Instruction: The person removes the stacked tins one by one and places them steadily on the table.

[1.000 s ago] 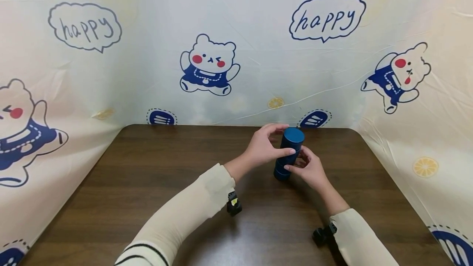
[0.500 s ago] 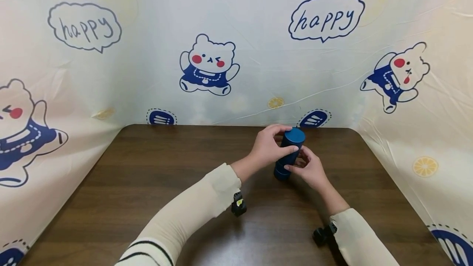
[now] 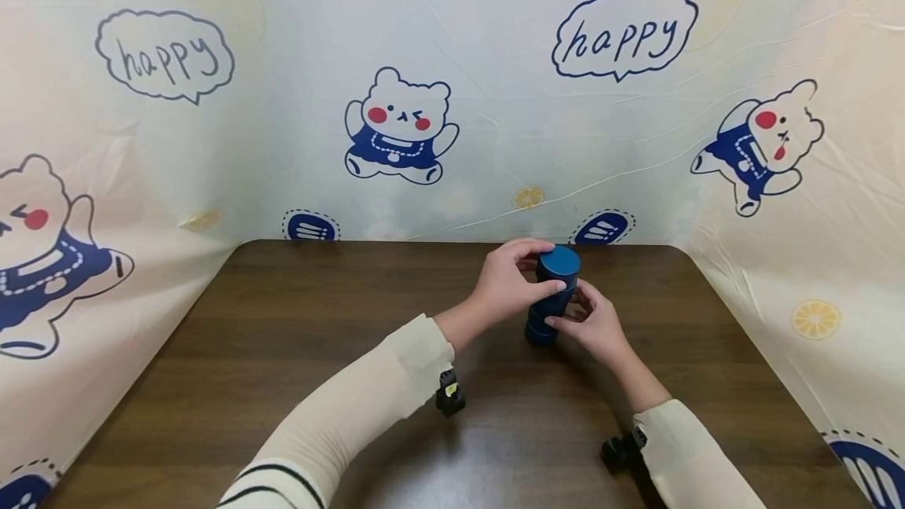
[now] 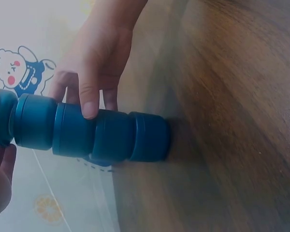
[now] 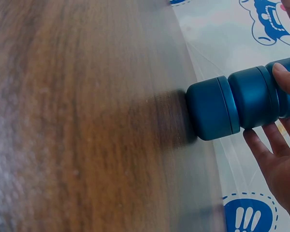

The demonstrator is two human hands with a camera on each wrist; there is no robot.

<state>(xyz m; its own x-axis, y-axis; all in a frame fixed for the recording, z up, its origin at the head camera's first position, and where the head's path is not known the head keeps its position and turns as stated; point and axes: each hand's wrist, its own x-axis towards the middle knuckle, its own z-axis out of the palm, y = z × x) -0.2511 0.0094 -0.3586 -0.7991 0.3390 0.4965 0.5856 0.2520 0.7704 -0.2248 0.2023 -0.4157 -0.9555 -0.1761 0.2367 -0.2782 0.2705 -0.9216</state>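
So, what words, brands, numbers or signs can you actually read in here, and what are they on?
"happy": in the left speech bubble, printed on the backdrop.
"happy": in the right speech bubble, same backdrop.
Blue ovals on the backdrop: white strokes, perhaps exclamation marks; I can't be sure.
Black device below the left cuff: its pale patch is too small to read.
Blue stack: no lettering visible.

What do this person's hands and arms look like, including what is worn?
The left hand and right hand are gloveless. The cream fabric left sleeve has two black stripes; the cream fabric right sleeve looks plain where visible. Each wrist wears a small black boxy camera, the left one with a yellow mark.
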